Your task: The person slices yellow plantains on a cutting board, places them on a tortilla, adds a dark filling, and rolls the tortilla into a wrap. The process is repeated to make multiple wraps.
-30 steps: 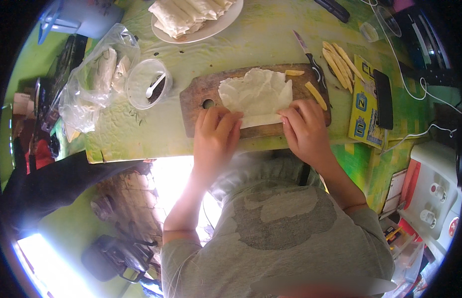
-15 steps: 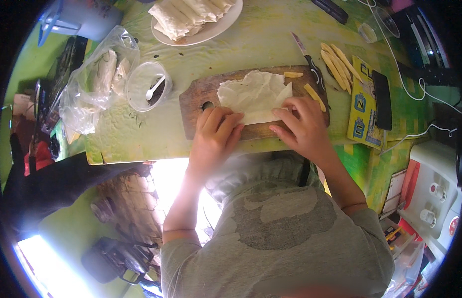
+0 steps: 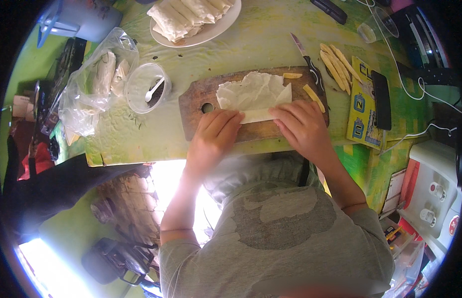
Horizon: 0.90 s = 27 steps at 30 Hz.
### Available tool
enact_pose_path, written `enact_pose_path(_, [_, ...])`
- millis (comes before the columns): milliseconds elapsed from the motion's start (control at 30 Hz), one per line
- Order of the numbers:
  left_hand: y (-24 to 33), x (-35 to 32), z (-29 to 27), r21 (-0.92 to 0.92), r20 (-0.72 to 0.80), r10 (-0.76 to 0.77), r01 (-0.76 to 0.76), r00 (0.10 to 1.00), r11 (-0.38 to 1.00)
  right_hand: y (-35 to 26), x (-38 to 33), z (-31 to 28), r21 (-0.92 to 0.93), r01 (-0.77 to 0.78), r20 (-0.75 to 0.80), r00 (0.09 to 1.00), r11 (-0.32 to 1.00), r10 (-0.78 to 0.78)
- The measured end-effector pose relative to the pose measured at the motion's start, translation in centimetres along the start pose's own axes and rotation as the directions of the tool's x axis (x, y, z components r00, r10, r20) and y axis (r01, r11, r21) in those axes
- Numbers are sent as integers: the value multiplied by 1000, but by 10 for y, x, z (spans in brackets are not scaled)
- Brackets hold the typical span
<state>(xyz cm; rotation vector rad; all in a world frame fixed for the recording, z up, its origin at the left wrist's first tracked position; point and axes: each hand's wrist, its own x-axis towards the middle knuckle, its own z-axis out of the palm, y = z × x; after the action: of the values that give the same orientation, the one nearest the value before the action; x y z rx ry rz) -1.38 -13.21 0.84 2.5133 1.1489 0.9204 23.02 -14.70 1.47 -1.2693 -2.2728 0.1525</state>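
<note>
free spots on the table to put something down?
Bare green table between the plate of rolls and the wooden board; a narrower strip left of the board, below the plastic cup. Right side is crowded: knife, yellow sticks, phone.

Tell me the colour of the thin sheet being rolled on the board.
The sheet is white to pale cream, best seen in the head view.
</note>
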Motion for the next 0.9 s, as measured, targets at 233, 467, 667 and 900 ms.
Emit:
enact_pose_path(233, [7,3,-2,-27,14,-53,54,998,998,0,2,1,71,-16,-35,999,997,18])
enact_pose_path(467, [16,3,-4,-58,11,-134,134,991,989,-2,2,-1,152,-75,26,997,985,72])
enact_pose_path(667, [15,8,3,42,-57,-170,173,984,984,-1,5,4,102,-101,0,995,990,101])
enact_pose_path(900, [8,7,6,63,-126,-76,84,989,994,5,4,4,18,23,-87,996,1000,-22])
